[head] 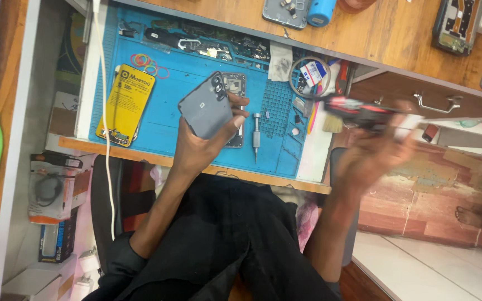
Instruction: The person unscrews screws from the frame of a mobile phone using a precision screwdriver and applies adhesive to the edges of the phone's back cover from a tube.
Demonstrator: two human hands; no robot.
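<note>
The left hand [199, 147] holds a dark grey phone back cover [205, 111] above the blue work mat [185, 72], its grip pinching the cover between thumb on one long edge and fingers on the other; the camera cut-out points toward the far edge of the mat. Just behind the cover, lying on the mat, is an opened phone body [235, 89], partly hidden. Beside it, toward the mat's right edge, a small silver screwdriver [256, 134] lies on the mat. Near the mat's left edge rests a yellow battery [126, 103], with coloured rubber bands [149, 62] just beyond it. A white cable [105, 111] runs across the mat's left side.

The right hand [372, 153], blurred, is off the mat's right edge, its grip closed around a red and black tool [358, 111]; what kind of tool cannot be told. A roll of tape [309, 77] sits at the mat's far right corner.
</note>
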